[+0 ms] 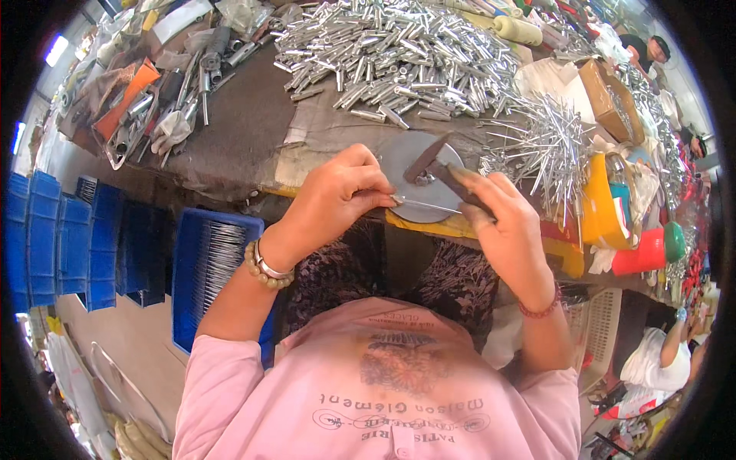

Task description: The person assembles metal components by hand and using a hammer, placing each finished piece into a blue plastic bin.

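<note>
In my left hand, thumb and fingers pinch one end of a thin metal rod, which points right across a round grey plate. Closed around the dark handle of a hammer is my right hand. The hammer's head is over the middle of the plate, just beyond the rod; whether it touches anything there I cannot tell. A heap of short silver metal tubes lies beyond the plate. To the right of it, thin metal rods are piled loosely.
A blue crate of metal rods stands low at my left, near stacked blue bins. Tools and an orange piece lie far left. On the right are a yellow container, a red cup and a cardboard box. Other people sit farther right.
</note>
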`<state>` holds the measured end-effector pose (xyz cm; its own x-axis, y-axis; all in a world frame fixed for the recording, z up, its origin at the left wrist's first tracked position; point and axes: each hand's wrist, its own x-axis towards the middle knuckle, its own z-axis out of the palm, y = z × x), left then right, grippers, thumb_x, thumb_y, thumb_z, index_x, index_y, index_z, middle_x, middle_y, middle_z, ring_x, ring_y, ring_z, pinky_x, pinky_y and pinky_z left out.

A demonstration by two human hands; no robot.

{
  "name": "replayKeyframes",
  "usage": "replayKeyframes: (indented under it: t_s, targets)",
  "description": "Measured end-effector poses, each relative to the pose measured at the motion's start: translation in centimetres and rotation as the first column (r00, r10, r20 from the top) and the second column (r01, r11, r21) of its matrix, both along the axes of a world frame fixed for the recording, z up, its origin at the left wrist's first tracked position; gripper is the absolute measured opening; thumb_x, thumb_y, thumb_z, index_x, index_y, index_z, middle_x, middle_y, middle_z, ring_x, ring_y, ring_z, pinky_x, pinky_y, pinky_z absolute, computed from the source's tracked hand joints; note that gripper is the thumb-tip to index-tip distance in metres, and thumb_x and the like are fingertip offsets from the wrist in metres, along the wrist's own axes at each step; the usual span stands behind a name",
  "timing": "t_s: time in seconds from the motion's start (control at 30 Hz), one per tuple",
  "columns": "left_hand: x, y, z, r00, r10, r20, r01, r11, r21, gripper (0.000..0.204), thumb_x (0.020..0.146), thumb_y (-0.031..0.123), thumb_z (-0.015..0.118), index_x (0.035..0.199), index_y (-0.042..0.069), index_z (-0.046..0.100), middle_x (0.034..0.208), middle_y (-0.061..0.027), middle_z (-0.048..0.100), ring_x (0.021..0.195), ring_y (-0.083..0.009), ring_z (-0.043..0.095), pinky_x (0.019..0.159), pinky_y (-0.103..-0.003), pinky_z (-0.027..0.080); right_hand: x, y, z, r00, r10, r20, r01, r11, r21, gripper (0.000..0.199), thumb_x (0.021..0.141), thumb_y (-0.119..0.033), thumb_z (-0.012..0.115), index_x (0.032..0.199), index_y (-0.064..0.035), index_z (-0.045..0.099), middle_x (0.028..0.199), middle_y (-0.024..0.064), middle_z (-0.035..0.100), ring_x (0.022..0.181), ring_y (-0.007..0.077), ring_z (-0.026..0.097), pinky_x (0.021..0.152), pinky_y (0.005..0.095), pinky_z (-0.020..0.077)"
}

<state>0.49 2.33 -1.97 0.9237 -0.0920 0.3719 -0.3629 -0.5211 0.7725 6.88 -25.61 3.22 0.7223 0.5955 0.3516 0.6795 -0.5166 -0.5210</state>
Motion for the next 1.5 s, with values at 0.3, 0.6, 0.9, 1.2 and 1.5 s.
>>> replayKeyframes:
  t_s: [0.3,0.6,0.9,1.2,1.5]
  targets:
    - [-0.7,-0.5,-0.1,0.999,0.050,0.002,-0.050,0.998,0.038,0.021,0.088,0.005,0.088,0.108,0.005,0.083,0.103,-0.0062,0.065,0.091,-0.0200,0.065,0.078,-0.033,0.052,-4.4,0.9,-2.3,0.993,-0.101,0.057,0.107,0.988,-0.112,0.018,0.086,-0.012,0.083,0.091,-0.0093,0.067,0.086,0.0090,0.065,0.079,0.0334,0.070,0.071,0.0477,0.0567]
    - [-5.9,-5.6,-0.6,0.895,0.176,-0.411,-0.387,0.764,-0.517,0.042,0.109,0.010,0.069,0.151,0.006,0.063,0.105,-0.0063,0.077,0.074,-0.0080,0.064,0.062,-0.021,0.050,-5.5,1.2,-2.3,0.350,0.119,-0.929,0.130,0.976,0.173,0.027,0.102,-0.007,0.072,0.128,0.0010,0.071,0.082,0.0046,0.070,0.066,0.0078,0.059,0.061,0.0284,0.0511]
    - [-6.0,-6.1,-1.1,0.871,0.029,-0.490,-0.427,0.536,-0.728,0.062,0.108,0.014,0.072,0.162,0.008,0.044,0.104,-0.0084,0.078,0.068,-0.0060,0.062,0.055,-0.019,0.048,-7.5,2.3,-3.7,0.299,0.246,-0.922,0.158,0.940,0.302,0.023,0.103,-0.003,0.068,0.126,0.0021,0.070,0.091,0.0008,0.071,0.076,0.0058,0.061,0.067,0.0243,0.0517]
    - [-8.7,-1.8,-1.6,0.902,0.206,-0.379,-0.431,0.451,-0.782,0.059,0.099,0.003,0.077,0.151,0.010,0.050,0.100,-0.0006,0.071,0.074,-0.0033,0.057,0.061,-0.020,0.045,-7.5,1.9,-4.0,0.682,0.143,-0.718,0.141,0.937,0.320,0.033,0.105,0.006,0.064,0.138,0.0017,0.066,0.105,0.0064,0.073,0.087,0.0118,0.072,0.082,0.0274,0.0624]
    - [-21.3,12.7,-15.7,0.356,0.747,-0.562,-0.912,0.146,-0.384,0.056,0.095,0.006,0.077,0.145,0.002,0.054,0.099,-0.0066,0.073,0.082,-0.0119,0.063,0.071,-0.029,0.050,-4.6,2.8,-5.4,0.761,-0.019,-0.648,0.268,0.919,0.288,0.033,0.110,-0.007,0.067,0.142,0.0008,0.066,0.097,0.0061,0.072,0.071,0.0070,0.064,0.063,0.0212,0.0528]
